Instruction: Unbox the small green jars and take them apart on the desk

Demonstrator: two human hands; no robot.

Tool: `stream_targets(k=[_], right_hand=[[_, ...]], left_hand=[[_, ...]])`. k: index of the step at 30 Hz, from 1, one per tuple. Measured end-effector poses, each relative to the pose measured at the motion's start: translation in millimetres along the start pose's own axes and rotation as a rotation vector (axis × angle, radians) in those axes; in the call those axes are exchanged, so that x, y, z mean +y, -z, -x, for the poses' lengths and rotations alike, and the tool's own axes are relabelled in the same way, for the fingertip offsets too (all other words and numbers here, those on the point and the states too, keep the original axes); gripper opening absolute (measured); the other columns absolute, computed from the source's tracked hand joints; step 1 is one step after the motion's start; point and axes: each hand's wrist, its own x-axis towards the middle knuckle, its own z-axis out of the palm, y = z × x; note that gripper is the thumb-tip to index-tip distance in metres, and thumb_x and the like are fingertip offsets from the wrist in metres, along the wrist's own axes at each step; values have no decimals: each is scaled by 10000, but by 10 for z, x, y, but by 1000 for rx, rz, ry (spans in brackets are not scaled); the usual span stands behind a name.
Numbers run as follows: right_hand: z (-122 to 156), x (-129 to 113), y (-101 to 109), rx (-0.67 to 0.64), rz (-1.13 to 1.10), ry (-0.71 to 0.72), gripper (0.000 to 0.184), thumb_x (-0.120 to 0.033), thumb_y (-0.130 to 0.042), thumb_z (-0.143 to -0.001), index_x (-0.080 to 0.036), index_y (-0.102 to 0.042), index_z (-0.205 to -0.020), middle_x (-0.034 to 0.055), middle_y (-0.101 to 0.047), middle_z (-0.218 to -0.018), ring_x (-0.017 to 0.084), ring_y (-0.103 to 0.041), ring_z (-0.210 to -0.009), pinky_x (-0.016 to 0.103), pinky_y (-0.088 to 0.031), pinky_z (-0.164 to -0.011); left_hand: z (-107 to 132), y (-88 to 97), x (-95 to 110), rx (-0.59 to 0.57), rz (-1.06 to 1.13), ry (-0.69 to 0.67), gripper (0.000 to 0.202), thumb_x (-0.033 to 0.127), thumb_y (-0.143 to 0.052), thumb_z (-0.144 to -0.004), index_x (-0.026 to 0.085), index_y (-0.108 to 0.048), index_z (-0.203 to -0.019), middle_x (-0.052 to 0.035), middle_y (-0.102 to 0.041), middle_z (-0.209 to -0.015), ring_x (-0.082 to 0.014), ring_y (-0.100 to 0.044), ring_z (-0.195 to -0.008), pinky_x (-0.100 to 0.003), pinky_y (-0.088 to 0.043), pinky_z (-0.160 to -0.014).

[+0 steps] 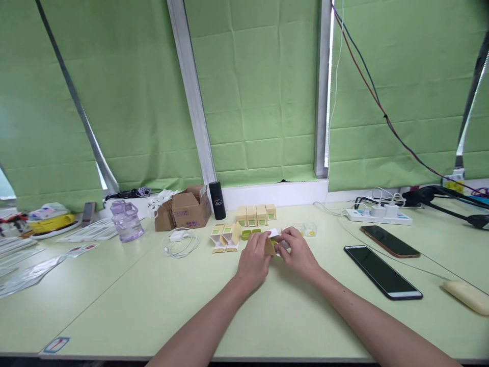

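Small box (269, 248), tan card, is held between your two hands, low over the table (267, 316). Whether it rests on the surface cannot be told.

Head view: your left hand (253, 261) pinches the box's left side, fingers curled close together. Your right hand (298, 253) pinches its right edge, fingertips pressed shut on it. Just beyond your fingertips lie green pieces (250, 234) and two open boxes (225, 237), with a row of closed boxes (256, 215) behind them. A black phone (383, 271) lies well to the right of your right fingers.
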Motion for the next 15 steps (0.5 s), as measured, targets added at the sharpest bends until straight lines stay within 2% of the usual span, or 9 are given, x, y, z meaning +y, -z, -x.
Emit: stream_targets(k=[5, 10, 15], right_hand=[[-19, 22, -67, 25, -63, -127, 147, -199, -550, -880, -205, -666, -790, 70, -580, -944, 240, -598, -908, 393, -518, -792], [-40, 52, -67, 77, -156, -172, 119, -228, -565, -863, -210, -606, -753, 56, -615, -868, 211, -595, -770, 373, -526, -721], [-58, 55, -32, 99, -353, -233, 162, -352, -550, -917, -223, -596, -829, 75, -700, -937, 225, -662, -838, 376, -579, -760]], left_hand=[[16, -27, 12, -11, -138, -104, 696, 83, -612, -839, 273, -370, -1464, -99, -570, -1326, -298, -520, -1258, -432, -591, -856], [6, -18, 5, 13, -153, -77, 700, 89, -618, -848, 272, -363, -1474, -104, -569, -1327, -305, -510, -1264, -444, -572, -899], [-14, 14, -32, 55, -122, -28, 719, 76, -611, -836, 289, -375, -1481, -100, -564, -1331, -306, -511, -1265, -476, -532, -980]])
